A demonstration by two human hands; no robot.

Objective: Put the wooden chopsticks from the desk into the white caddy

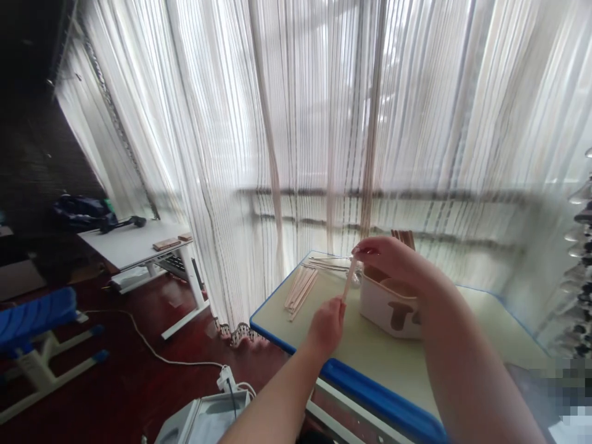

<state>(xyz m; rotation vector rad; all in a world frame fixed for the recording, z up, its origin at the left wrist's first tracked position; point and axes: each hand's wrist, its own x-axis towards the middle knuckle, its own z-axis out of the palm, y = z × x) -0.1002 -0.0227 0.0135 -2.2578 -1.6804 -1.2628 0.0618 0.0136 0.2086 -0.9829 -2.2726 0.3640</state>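
Pale wooden chopsticks (349,280) slant upright between my two hands above the small table. My left hand (327,324) is closed round their lower end. At the upper end, my right hand (383,256) pinches them with its fingertips. To the left lies a loose pile of similar chopsticks (301,288) on the tabletop. Thin metal utensils (328,265) lie behind that pile; their exact kind is too small to tell. Just right of the held chopsticks stands a white container (382,308) with brown patches, partly hidden by my right forearm.
The small table (370,364) has a cream top and a blue edge. Sheer curtains (314,123) hang close behind it. Brown sticks (403,238) rise beyond my right wrist. A white desk (134,243) stands at left, and a power strip with cables (226,379) is on the floor side.
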